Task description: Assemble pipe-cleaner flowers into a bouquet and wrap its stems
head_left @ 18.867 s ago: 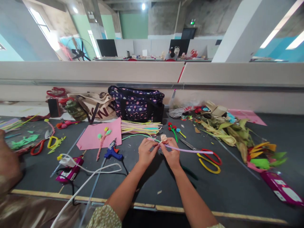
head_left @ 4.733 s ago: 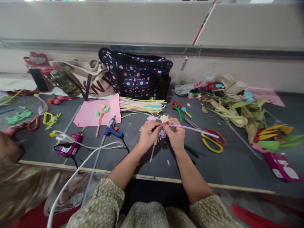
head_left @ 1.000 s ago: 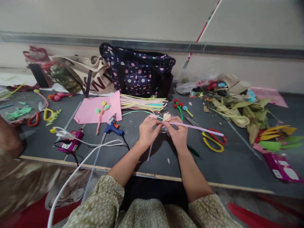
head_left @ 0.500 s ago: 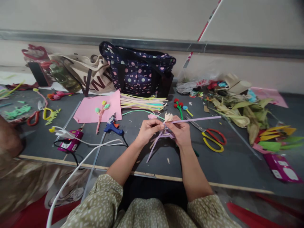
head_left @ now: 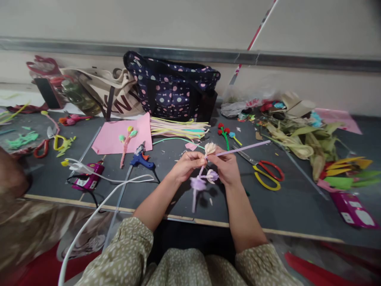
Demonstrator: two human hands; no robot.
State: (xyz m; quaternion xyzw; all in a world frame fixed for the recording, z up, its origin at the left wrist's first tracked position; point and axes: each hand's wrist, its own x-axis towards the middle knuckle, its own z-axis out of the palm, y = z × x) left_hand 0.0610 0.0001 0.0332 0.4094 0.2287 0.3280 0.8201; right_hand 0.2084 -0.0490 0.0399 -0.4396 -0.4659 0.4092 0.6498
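Note:
My left hand (head_left: 188,165) pinches the stem of a small craft flower below its cream bloom (head_left: 210,148). Close against it, my right hand (head_left: 226,166) grips a lilac pipe cleaner (head_left: 248,147), whose free length sticks out to the right. Purple and white flower heads (head_left: 199,183) hang on lilac stems beneath my fingers, a little blurred. Where the pipe cleaner meets the stem is partly hidden by my fingertips. Just right of my right hand lie scissors (head_left: 268,174) with one red and one yellow handle.
A blue glue gun (head_left: 143,159) and pink sheet (head_left: 104,137) lie left; a white cable (head_left: 98,214) crosses the table edge. Pipe cleaners (head_left: 178,128) lie before a dotted bag (head_left: 172,87). Corn husks (head_left: 297,147) are piled right. Another person's arm (head_left: 12,172) is at far left.
The flower stems below my hands have swung round, so the purple flower heads now show. The lilac pipe cleaner's free end has tilted up and shifted slightly left.

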